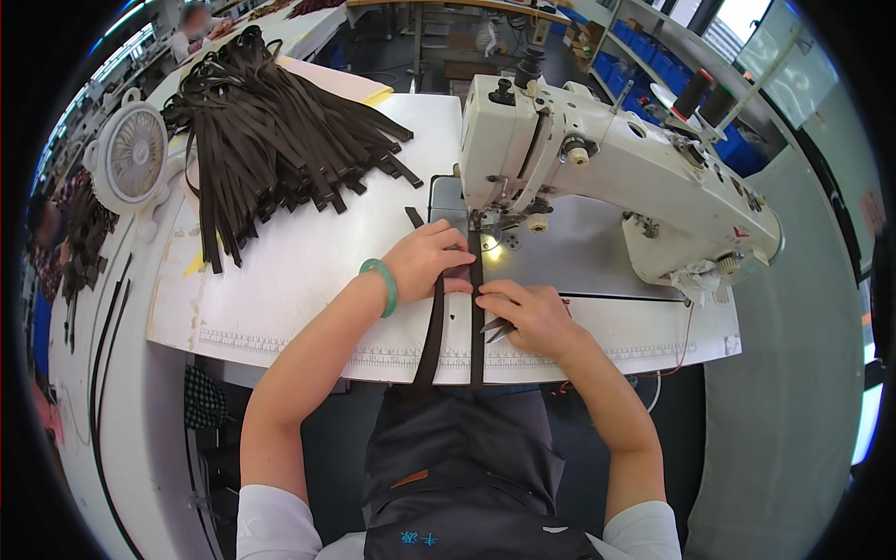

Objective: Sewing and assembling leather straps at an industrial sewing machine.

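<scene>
A dark brown strap (478, 336) runs from under the presser foot of the white sewing machine (579, 140) to the table's front edge. My left hand (431, 259), with a green bangle on its wrist, is closed, its fingertips at this strap just in front of the foot. A second dark strap (431, 336) passes under that hand and hangs over the front edge. On the strap's right side, my right hand (534, 317) has curled fingers around small metal thread snips (498, 329), with thumb and fingertip close to the strap's edge. The handles of the snips are mostly hidden in the palm.
A large heap of dark straps (280, 140) lies at the back left, beside a small white fan (133, 154). Printed ruler marks run along the table's front edge (280, 342). Thread spools (693, 93) stand behind the machine. Another person is at the far left.
</scene>
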A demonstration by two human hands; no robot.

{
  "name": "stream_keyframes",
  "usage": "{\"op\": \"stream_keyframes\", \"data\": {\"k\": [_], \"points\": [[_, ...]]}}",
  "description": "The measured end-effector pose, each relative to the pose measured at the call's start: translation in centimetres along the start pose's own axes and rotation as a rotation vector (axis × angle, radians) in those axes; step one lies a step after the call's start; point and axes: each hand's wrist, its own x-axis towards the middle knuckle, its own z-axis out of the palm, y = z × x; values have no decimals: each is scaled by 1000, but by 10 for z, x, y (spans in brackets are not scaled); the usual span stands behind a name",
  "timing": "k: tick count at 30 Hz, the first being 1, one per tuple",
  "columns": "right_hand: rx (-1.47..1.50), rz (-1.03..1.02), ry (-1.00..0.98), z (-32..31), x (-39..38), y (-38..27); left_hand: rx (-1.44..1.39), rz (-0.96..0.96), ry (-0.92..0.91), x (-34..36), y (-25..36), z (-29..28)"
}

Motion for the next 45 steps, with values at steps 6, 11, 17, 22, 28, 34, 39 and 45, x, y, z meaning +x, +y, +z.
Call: {"op": "stream_keyframes", "data": {"k": [6, 11, 17, 22, 28, 34, 39, 45], "points": [[-3, 10, -4, 1, 0, 1, 9, 5, -11, 1, 0, -1], [-5, 9, -3, 2, 0, 2, 7, 2, -4, -1, -2, 0], [-5, 2, 8, 2, -1, 2, 22, 4, 5, 0, -1, 1], [8, -6, -8, -1, 0, 0, 38, 2, 11, -1, -1, 2], [10, -35, 4, -2, 1, 0, 76, 11, 23, -2, -1, 2], [-14, 12, 9, -1, 3, 1, 26, 68, -31, -5, -2, 3], [-42, 78, -65, -3, 12, 8, 22, 85, -29, -5, -1, 4], [-73, 78, -99, -2, 24, 22, 87, 33, 12, 2, -4, 6]]}}
